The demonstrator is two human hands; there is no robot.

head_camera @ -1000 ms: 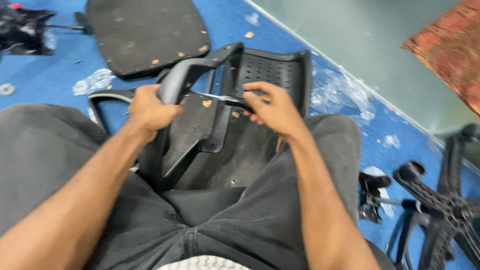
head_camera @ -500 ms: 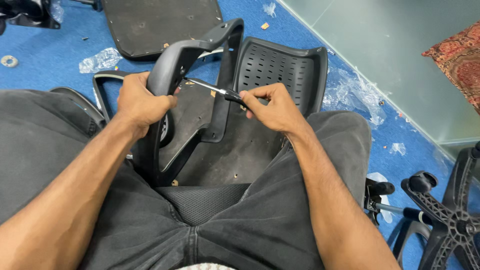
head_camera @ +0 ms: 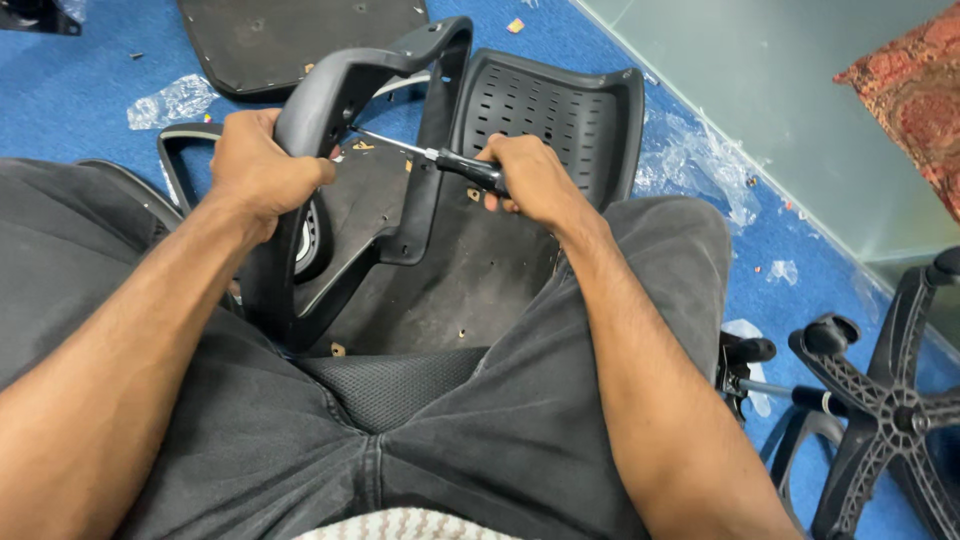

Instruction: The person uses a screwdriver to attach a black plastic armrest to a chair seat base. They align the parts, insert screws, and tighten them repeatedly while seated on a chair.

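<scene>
On the lap, curved black armrest, left hand gripping it, screwdriver tip against it.

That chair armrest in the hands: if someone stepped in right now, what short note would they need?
Left hand: shut on the black armrest, holding it upright over the seat underside.
Right hand: shut on the screwdriver, its tip set against the armrest near the left hand.
Nearby: perforated backrest, wheeled base on the blue floor.
Done: parts positioned.
Left, probably: working the screw; its state cannot be seen.
</scene>
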